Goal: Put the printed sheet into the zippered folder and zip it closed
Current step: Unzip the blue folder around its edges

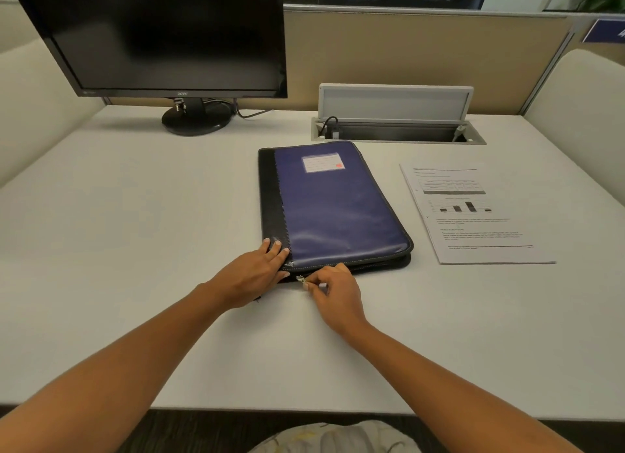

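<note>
A blue zippered folder (333, 205) with a black spine and a white label lies flat in the middle of the white desk. My left hand (258, 271) presses its near left corner with straight fingers. My right hand (333, 293) pinches the metal zipper pull (301, 279) at the folder's near edge, close to that corner. The printed sheet (473, 212), with a table, a bar chart and text, lies flat on the desk to the right of the folder, apart from it.
A dark monitor (159, 36) on a round stand stands at the back left. An open cable box (395, 129) with a raised lid is set into the desk behind the folder. A beige partition closes the back. The desk's front edge (304, 410) runs below my forearms.
</note>
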{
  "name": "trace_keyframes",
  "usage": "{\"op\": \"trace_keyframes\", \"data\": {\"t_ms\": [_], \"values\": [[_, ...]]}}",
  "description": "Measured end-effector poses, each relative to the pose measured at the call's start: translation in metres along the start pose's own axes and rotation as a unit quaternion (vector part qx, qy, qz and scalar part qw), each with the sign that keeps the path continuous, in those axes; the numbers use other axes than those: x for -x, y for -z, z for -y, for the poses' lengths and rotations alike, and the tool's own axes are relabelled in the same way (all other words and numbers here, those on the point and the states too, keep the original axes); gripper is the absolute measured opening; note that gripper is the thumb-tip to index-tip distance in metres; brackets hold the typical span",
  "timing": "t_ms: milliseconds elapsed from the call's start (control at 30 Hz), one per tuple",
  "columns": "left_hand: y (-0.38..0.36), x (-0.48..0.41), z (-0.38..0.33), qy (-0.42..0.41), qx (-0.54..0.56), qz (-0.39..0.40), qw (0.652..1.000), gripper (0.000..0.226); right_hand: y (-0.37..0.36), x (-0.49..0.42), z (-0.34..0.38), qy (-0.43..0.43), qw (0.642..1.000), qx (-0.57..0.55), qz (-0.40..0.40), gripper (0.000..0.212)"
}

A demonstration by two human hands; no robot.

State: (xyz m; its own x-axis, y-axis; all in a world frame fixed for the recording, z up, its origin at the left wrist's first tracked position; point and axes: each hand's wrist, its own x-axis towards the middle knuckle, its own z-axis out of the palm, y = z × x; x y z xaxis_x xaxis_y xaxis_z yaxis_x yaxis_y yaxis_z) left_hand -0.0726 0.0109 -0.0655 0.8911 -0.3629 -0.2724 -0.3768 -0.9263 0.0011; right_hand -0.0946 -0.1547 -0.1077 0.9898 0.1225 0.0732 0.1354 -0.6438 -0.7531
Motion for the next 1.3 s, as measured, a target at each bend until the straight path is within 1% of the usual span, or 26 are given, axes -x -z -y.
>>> {"op": "trace_keyframes", "data": {"t_ms": [133,300,467,567,767,1033,1200,1300], "values": [[0.005,-0.002,-0.008,-0.015,-0.012,0.023,1.0,0.057,-0.006,0.001,0.006,0.028,0.999,0.015,0.022,0.016],[0.011,-0.004,-0.006,-0.029,-0.017,0.041,0.999,0.057,-0.007,0.001,0.009,0.042,0.998,0.025,0.027,0.018],[0.019,-0.005,-0.009,-0.049,-0.039,0.04,0.997,0.052,-0.024,0.007,0.025,0.094,0.993,0.028,0.07,0.019],[0.023,-0.007,-0.009,-0.049,-0.043,0.043,0.997,0.054,-0.024,0.007,0.026,0.084,0.993,0.031,0.071,0.02],[0.019,-0.006,-0.007,-0.043,-0.035,0.031,0.998,0.055,-0.024,0.006,0.021,0.1,0.991,0.036,0.082,0.022],[0.008,-0.004,0.0,-0.022,0.03,-0.028,0.999,0.058,-0.017,0.004,0.011,0.093,0.991,0.032,0.09,0.023],[0.007,-0.002,0.009,-0.016,0.051,-0.03,0.998,0.058,-0.002,0.002,-0.002,0.067,0.995,0.024,0.067,0.02],[0.005,-0.001,0.016,-0.008,0.061,-0.033,0.998,0.058,0.011,0.0,-0.014,0.036,0.999,0.017,0.028,0.019]]}}
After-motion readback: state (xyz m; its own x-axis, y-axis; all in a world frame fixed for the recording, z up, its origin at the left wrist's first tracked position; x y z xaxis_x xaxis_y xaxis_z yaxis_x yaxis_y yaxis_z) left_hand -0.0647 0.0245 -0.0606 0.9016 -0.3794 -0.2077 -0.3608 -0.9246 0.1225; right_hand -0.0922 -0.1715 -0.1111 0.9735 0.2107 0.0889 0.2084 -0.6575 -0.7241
